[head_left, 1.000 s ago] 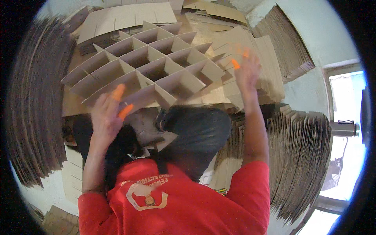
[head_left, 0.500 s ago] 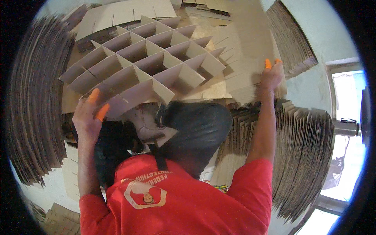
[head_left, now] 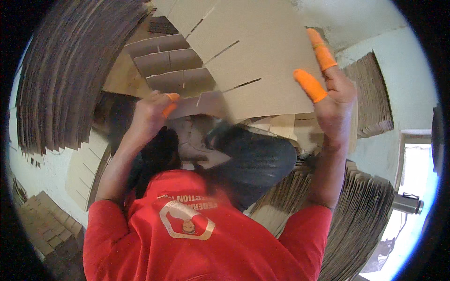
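One slotted cardboard sheet (head_left: 267,51) over right side of partition grid (head_left: 161,62); right hand (head_left: 335,104) at sheet's edge, fingers spread, grip hidden. Left hand (head_left: 152,112) pinches near divider's (head_left: 211,104) end. Best: steady grid, keep sheet unbent, slots (head_left: 242,85) undamaged.

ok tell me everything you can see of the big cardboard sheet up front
The sheet is flat and tan, and looks like slotted cardboard. At least three narrow slots run inward from its left side. It slants across the view, its top cut off by the picture's upper edge. The right grip holds its right side, orange-covered thumb over the face. It partly hides the grid; whether they touch can't be told.
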Demonstrator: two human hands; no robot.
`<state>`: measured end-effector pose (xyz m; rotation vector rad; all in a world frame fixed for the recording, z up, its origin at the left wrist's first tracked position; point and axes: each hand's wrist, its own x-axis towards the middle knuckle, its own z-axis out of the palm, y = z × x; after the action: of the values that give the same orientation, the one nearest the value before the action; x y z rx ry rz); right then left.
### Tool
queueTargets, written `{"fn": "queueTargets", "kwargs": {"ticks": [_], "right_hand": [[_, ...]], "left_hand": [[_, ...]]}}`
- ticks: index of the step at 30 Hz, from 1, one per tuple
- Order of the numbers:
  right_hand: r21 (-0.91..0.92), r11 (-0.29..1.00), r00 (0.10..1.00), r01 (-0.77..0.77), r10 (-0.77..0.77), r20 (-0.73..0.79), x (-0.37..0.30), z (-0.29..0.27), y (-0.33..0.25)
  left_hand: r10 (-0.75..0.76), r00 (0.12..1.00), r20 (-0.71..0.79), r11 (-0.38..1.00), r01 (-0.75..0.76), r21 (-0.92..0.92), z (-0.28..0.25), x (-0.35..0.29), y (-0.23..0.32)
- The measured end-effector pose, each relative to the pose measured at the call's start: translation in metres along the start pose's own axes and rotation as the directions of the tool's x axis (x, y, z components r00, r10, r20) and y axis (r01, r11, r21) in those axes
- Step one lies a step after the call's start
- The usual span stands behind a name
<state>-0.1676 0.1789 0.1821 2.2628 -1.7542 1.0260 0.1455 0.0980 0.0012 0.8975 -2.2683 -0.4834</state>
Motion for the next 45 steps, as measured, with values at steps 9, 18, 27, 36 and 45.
{"fn": "queueTargets", "kwargs": {"ticks": [9, 18, 27, 36, 45], "right_hand": [[0.054, 0.997, 0.994, -0.06, 0.055, 0.093, 0.015, 0.035, -0.023], [0.059, 0.995, 0.986, -0.074, 0.064, 0.153, 0.017, 0.056, -0.027], [0.096, 0.994, 0.986, -0.052, 0.036, 0.164, 0.01, 0.071, -0.028], [0.249, 0.966, 0.899, -0.076, -0.042, 0.436, -0.002, 0.137, -0.016], [-0.022, 0.992, 0.727, 0.126, -0.077, 0.682, -0.006, 0.159, -0.014]], "left_hand": [[0.08, 0.995, -0.061, 0.996, -0.083, -0.043, 0.007, 0.0, -0.006], [0.074, 0.992, -0.099, 0.997, -0.077, -0.03, 0.007, 0.005, 0.0], [0.05, 0.993, -0.108, 0.996, -0.058, -0.07, 0.015, 0.004, -0.009], [0.052, 0.993, -0.11, 0.994, -0.062, -0.087, 0.015, 0.01, -0.006], [0.1, 0.99, -0.099, 0.99, -0.089, 0.113, 0.014, 0.012, -0.007]]}}
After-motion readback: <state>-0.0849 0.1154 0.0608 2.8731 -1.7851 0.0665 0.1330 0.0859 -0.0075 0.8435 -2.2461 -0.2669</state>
